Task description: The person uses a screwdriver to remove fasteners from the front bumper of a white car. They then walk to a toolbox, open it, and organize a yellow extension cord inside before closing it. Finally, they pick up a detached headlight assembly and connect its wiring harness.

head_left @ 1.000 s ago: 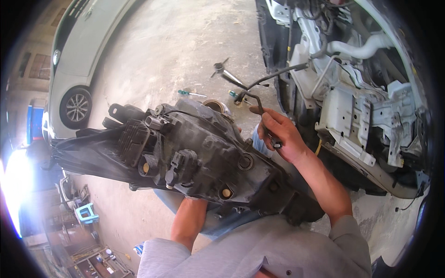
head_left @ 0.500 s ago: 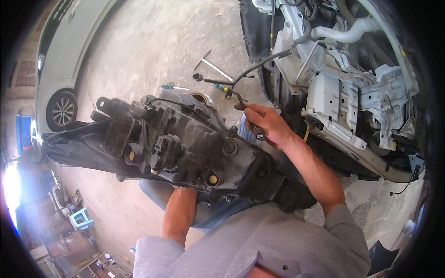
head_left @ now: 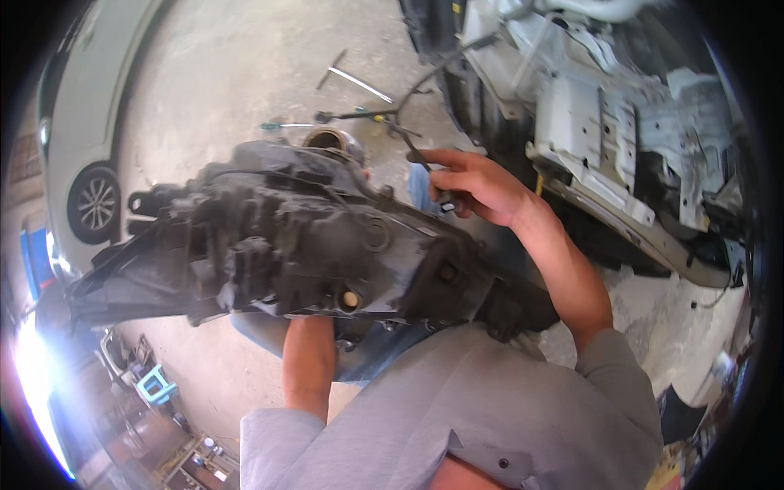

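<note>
A large dark headlight assembly [head_left: 327,245], its back facing up, lies across in front of my body. My left forearm goes in beneath it, and a bit of my left hand [head_left: 365,173] shows at its far edge; the rest is hidden. The headlight rests on that hand, perhaps also on my legs. Above its right part, my right hand [head_left: 482,184] pinches a wiring harness [head_left: 414,147] between thumb and fingers. A small dark connector [head_left: 446,204] hangs below the fingers. From there the harness runs up to the opened car front.
The stripped car front [head_left: 588,147] with bare metal stands at the right. On the floor ahead lie a T-handle wrench [head_left: 359,84], a screwdriver [head_left: 286,126] and a round ring-shaped roll [head_left: 331,140]. A pale car [head_left: 90,122] is at the left, a blue stool [head_left: 157,385] at lower left.
The view has shifted, and the headlight looks tilted a little and is blurred by motion. My right hand still pinches the harness, its index finger stretched further along it.
</note>
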A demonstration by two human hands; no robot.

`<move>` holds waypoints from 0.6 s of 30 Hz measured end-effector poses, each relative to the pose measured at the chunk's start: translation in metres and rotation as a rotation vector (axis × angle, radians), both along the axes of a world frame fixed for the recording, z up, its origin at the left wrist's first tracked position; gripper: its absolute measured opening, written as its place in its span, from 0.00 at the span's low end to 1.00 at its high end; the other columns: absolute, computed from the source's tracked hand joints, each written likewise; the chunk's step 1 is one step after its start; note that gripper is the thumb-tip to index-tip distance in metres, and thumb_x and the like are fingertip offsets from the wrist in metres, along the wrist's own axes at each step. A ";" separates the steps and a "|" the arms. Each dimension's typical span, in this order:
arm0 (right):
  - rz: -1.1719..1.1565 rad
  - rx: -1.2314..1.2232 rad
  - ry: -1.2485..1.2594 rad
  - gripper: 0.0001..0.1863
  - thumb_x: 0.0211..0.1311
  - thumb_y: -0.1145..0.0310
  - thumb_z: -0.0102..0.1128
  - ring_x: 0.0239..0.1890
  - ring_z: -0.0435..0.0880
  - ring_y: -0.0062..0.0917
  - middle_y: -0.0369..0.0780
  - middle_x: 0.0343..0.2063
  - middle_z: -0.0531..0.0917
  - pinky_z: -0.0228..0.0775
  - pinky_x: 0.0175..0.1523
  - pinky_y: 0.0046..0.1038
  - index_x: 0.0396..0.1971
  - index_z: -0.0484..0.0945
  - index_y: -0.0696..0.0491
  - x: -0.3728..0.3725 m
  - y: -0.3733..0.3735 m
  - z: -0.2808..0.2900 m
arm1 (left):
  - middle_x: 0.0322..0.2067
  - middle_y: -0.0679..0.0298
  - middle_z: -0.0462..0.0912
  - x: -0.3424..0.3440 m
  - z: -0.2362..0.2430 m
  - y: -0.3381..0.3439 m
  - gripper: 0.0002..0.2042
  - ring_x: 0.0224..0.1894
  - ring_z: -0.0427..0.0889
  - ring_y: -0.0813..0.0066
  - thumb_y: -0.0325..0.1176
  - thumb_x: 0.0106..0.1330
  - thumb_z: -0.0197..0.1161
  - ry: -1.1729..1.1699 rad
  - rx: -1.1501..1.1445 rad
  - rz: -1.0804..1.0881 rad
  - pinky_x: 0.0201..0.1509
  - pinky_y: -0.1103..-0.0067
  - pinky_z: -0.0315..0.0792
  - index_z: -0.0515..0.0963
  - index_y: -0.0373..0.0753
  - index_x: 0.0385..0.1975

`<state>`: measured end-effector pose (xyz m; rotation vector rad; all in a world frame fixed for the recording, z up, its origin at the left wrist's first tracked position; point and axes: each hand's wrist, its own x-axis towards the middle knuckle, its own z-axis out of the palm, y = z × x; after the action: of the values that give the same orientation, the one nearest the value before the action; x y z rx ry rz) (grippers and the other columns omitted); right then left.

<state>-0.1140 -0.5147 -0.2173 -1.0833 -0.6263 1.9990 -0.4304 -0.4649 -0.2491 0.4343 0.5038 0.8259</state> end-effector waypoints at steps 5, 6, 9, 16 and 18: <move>0.066 0.062 -0.021 0.27 0.71 0.66 0.60 0.20 0.72 0.10 0.34 0.31 0.83 0.63 0.24 0.16 0.68 0.72 0.55 0.023 -0.020 -0.011 | 0.71 0.53 0.67 -0.009 0.004 -0.009 0.27 0.71 0.69 0.57 0.44 0.82 0.44 0.008 -0.016 0.000 0.77 0.63 0.64 0.60 0.37 0.75; 0.083 0.078 -0.033 0.27 0.71 0.67 0.61 0.20 0.72 0.10 0.34 0.31 0.84 0.63 0.24 0.16 0.67 0.73 0.55 0.028 -0.025 -0.014 | 0.71 0.53 0.67 -0.009 0.004 -0.011 0.27 0.71 0.69 0.57 0.44 0.82 0.44 0.008 -0.019 0.000 0.77 0.63 0.63 0.60 0.37 0.75; 0.033 0.065 -0.067 0.21 0.71 0.68 0.60 0.21 0.74 0.11 0.36 0.31 0.84 0.64 0.25 0.16 0.61 0.76 0.56 0.040 -0.046 -0.027 | 0.71 0.53 0.67 -0.008 0.000 -0.014 0.27 0.71 0.68 0.57 0.43 0.82 0.44 0.008 -0.034 -0.008 0.77 0.63 0.63 0.60 0.37 0.75; -0.093 0.065 -0.156 0.18 0.75 0.65 0.57 0.22 0.75 0.11 0.36 0.30 0.82 0.65 0.22 0.15 0.59 0.76 0.56 0.039 -0.070 -0.024 | 0.71 0.53 0.67 -0.005 0.001 -0.008 0.27 0.72 0.68 0.58 0.43 0.82 0.44 -0.001 -0.025 -0.014 0.77 0.63 0.63 0.60 0.37 0.75; -0.147 0.040 -0.162 0.18 0.77 0.64 0.57 0.21 0.74 0.11 0.36 0.28 0.82 0.63 0.20 0.14 0.59 0.78 0.56 0.034 -0.069 -0.018 | 0.71 0.54 0.67 -0.001 0.005 -0.008 0.27 0.72 0.68 0.58 0.43 0.82 0.44 -0.008 -0.017 -0.017 0.77 0.63 0.63 0.60 0.37 0.75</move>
<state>-0.0795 -0.5836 -0.2357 -1.2389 -0.6484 1.7782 -0.4314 -0.4731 -0.2445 0.4193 0.4991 0.8066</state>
